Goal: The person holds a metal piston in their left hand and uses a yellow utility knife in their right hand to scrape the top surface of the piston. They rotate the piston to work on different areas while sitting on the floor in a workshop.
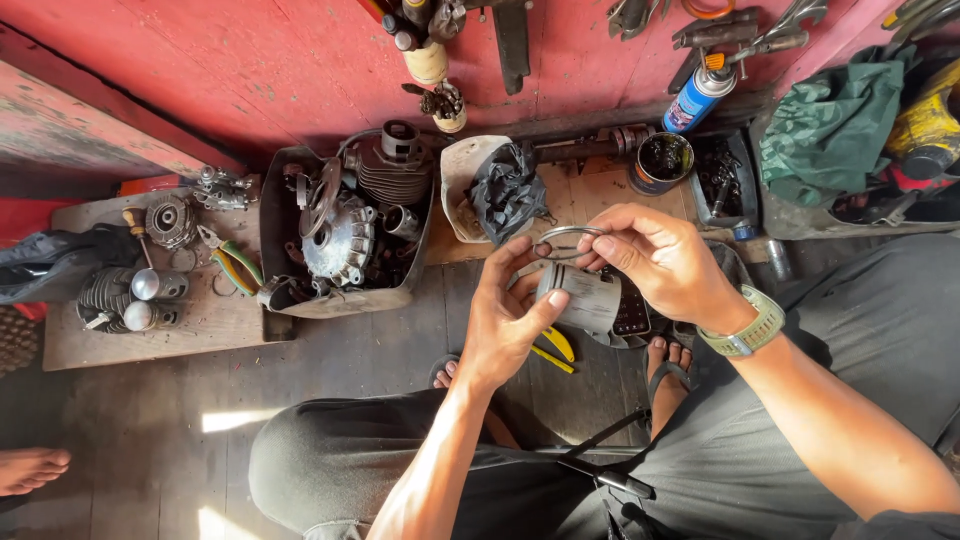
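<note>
My left hand (507, 322) grips a grey metal piston (585, 297) from the left, thumb and fingers wrapped on its side. My right hand (655, 258), with a green watch on the wrist, pinches a thin metal ring (563, 240) right above the piston's top. Both hands are in front of my knees, over the wooden floor. My dark trousers fill the lower part of the view.
A tray with engine parts and a finned cylinder (350, 235) stands to the left. A board (160, 320) carries pliers (232, 262) and small parts. Yellow-handled pliers (553, 350) lie under my hands. A spray can (697, 92), a tin (660, 162), a green cloth (830, 130) line the red wall. Someone's bare foot (30, 468) is at far left.
</note>
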